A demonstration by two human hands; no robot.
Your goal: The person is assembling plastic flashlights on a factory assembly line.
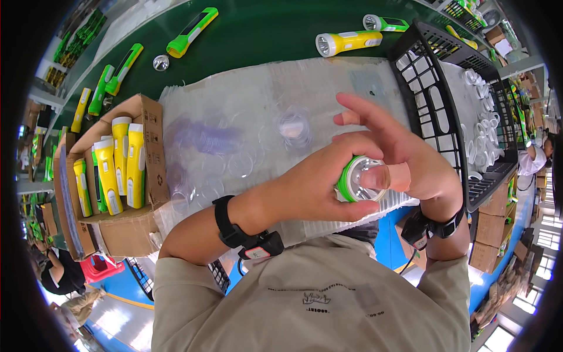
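Note:
My left hand point(325, 176) is wrapped round a green flashlight point(345, 183), whose head faces up with a white rim and a clear front over a shiny reflector. The thumb of my right hand point(399, 141) presses on that front. Tape is wound round this thumb and one finger. The other right fingers are stretched out and apart, away from the flashlight. Most of the flashlight's body is hidden by my left hand. Beyond my hands, a small pile of clear round lenses point(294, 130) lies on the plastic-covered work surface point(258, 88).
More clear lenses point(214, 138) lie in a toppled row at left. Beside them stands a cardboard box point(153, 149) with several yellow flashlights point(135, 167). A black basket point(437, 111) stands at right; white rings point(484, 138) lie beyond its near wall. Other flashlights point(349, 43) lie along the green far side.

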